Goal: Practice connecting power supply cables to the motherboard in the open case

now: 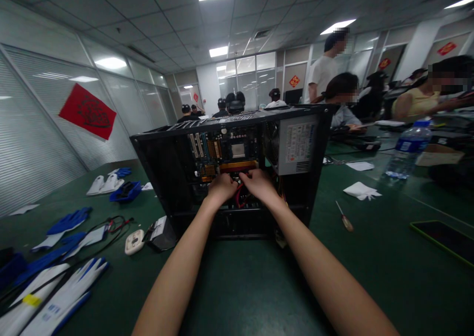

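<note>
An open computer case (321, 168) stands on the green table (244, 286) in front of me, its inside facing me. Both my hands reach into its lower middle, close together. My left hand (222, 188) is pinched just below the yellow and red memory slots (239, 167) of the motherboard (250, 141). Beside it, my right hand (259, 185) has its thumb and fingers curled together too. Red and dark cables (241, 198) run under the fingertips; what the fingers hold is too small and dark to make out. A silver power supply (296, 146) sits at the upper right of the case.
Blue-white gloves (74, 281), a blue tray (128, 191), a white oval case (134, 242) and a dark box (161, 233) lie to the left. Rightward are a screwdriver (345, 218), crumpled paper (361, 190), a phone (444, 239) and a water bottle (408, 148). Several people are beyond.
</note>
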Tool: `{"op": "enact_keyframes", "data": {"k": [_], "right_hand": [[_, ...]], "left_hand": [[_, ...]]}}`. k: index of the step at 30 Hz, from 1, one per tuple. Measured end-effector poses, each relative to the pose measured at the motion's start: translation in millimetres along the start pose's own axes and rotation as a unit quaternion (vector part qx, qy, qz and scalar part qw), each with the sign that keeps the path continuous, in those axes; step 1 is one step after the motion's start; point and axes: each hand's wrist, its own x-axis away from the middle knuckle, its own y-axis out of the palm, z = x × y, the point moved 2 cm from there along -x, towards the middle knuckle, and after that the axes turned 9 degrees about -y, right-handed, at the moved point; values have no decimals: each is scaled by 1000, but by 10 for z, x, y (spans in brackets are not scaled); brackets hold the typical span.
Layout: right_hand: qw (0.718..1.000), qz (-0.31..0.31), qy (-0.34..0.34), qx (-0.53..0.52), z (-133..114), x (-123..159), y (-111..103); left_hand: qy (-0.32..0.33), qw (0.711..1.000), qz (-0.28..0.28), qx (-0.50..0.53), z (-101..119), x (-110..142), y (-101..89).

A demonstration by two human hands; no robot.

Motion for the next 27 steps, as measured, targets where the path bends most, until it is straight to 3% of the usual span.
{"op": "enact_keyframes", "data": {"k": [12,27], "right_hand": [[999,-10,18,32,-22,8,-2],[998,-23,16,52,3,-8,3]], "left_hand": [[17,1000,17,3,-60,-30,101],[-8,1000,17,13,-23,-49,117]]}}
